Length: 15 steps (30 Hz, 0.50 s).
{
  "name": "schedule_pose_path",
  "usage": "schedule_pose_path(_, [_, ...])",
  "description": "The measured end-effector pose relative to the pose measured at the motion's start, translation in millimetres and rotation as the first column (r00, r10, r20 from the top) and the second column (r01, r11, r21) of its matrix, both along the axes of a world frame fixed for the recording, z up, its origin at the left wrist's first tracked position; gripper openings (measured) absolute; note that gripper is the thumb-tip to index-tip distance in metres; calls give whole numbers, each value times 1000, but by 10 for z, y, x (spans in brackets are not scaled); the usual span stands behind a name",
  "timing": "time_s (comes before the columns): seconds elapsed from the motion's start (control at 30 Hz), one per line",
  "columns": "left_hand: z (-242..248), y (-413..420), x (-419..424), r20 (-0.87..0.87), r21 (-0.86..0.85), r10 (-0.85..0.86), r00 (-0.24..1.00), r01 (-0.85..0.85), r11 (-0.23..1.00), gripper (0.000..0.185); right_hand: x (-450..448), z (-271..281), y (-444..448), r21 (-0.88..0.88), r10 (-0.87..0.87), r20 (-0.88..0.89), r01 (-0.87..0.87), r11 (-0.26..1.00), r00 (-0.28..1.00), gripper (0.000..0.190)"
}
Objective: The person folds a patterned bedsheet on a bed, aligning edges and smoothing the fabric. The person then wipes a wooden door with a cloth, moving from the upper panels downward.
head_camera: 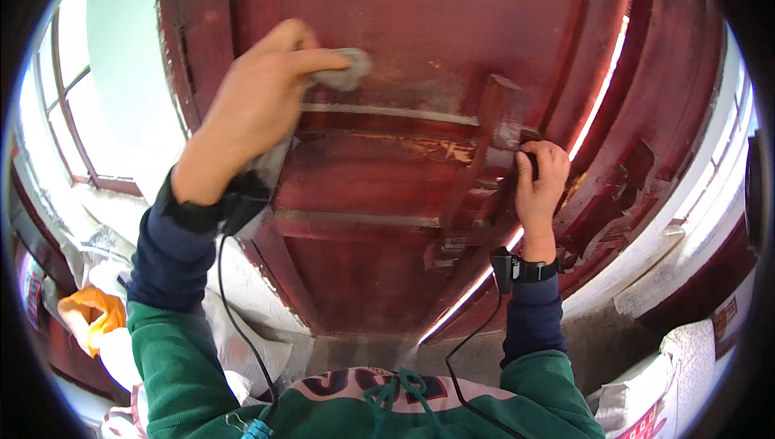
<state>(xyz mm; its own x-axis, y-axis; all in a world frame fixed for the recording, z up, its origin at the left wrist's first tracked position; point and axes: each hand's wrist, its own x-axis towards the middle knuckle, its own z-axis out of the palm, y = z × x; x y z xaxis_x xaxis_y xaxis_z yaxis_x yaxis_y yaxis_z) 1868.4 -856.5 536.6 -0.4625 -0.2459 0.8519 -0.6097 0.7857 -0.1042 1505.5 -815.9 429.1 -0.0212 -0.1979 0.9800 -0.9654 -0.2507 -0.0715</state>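
Note:
My left hand [257, 90] is raised against the upper panel of a dark red wooden door [412, 21]. Pinched in its fingers is a grey wad [354, 69], apparently a rag, at the panel's face; the hand is slightly blurred. Lower and to the right, my right hand [543, 181] has its fingers curled over a small dark piece [532, 163] at the door's edge, possibly a handle or bolt; the fingers partly hide it. Beside that hand, an upright wooden bar [487, 130] is fixed to the door. Paint is worn off the crossrail [439, 148], baring wood.
A bright gap [599, 97] runs down the door's right edge. Peeling red paint [623, 196] marks the neighbouring wood. White sacks [254, 342] and an orange bag [94, 318] stand at lower left. Cables [225, 293] hang from both wrist devices. Windows [79, 106] flank the door.

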Motion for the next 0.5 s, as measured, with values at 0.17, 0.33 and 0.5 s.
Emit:
schedule_pose_path(0.17, [22, -182, -1302, 177, -57, -147, 973, 159, 986, 27, -15, 2, 34, 26, 0, -10, 0, 1000, 1000, 14])
schedule_pose_path(0.33, [-354, -156, -1558, 152, 91, -200, 968, 188, 978, 35, -22, -7, 23, 22, 20, 2, -20, 1000, 1000, 14])
schedule_pose_path(0.5, [-265, -153, -1502, 324, 164, -89, 942, 36, 986, 41, -14, -25, 26, 25, -10, 4, 10, 1000, 1000, 14])
